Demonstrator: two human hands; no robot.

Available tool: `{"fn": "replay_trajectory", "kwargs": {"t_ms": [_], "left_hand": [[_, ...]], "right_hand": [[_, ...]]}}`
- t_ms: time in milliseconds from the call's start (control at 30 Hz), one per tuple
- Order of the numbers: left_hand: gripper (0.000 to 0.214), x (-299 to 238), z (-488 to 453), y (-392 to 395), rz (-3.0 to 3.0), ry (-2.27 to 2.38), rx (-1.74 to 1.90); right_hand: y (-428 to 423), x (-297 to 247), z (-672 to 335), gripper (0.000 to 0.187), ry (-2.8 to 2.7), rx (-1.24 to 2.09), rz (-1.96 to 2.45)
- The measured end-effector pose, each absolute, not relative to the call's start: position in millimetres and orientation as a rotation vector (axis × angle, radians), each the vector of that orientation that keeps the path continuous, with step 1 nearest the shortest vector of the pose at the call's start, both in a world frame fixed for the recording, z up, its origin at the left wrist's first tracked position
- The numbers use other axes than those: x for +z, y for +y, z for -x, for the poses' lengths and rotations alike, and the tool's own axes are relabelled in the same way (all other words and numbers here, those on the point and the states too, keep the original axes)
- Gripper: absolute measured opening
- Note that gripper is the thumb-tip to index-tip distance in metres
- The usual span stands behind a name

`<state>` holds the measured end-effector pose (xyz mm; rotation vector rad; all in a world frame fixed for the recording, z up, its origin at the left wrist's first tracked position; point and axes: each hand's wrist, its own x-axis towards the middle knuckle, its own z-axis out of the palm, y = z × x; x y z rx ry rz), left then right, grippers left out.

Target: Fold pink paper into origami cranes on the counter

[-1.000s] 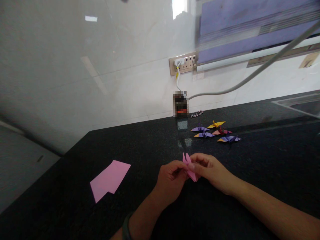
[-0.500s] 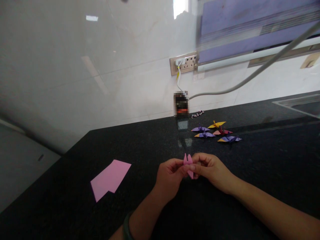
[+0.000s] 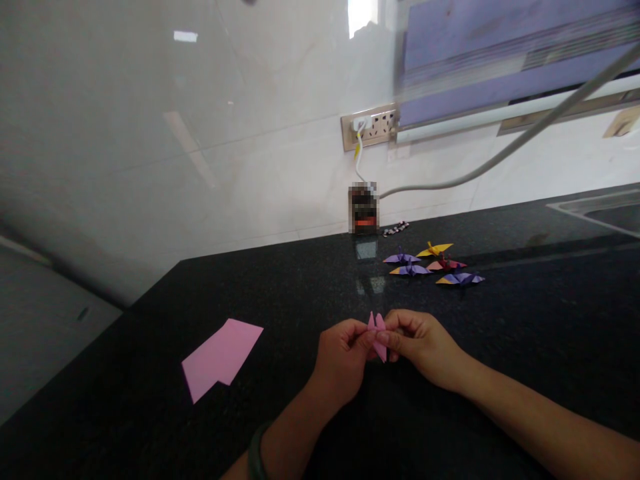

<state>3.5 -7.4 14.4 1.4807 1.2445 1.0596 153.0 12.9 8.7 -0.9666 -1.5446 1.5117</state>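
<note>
both hands point(image 3: 343, 360) point(image 3: 434, 348) on origami point(image 3: 381, 323), thumbs point(image 3: 394, 341) possibly together

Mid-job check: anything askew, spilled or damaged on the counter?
No spill or damage stands out. The oddity is the dark object by the wall: blocky pixels cover it, hiding its details. The loose pink paper has an uneven, notched outline, perhaps from overlapping sheets.

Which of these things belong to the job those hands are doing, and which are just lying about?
Belong to the job:
folded pink paper, pinched by left hand and right hand
flat pink paper, probably

Just lying about, it seems:
five paper birds
patterned strand
grey cable
</note>
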Motion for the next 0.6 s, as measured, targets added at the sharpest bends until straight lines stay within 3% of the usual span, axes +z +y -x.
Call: {"fn": "replay_trajectory", "kwargs": {"t_ms": [600], "left_hand": [[0.017,14.5,-5.3,-2.1,-1.103,0.989,1.052]], "right_hand": [[12.0,11.2,-152.9,0.023,-1.455,1.580,0.864]]}}
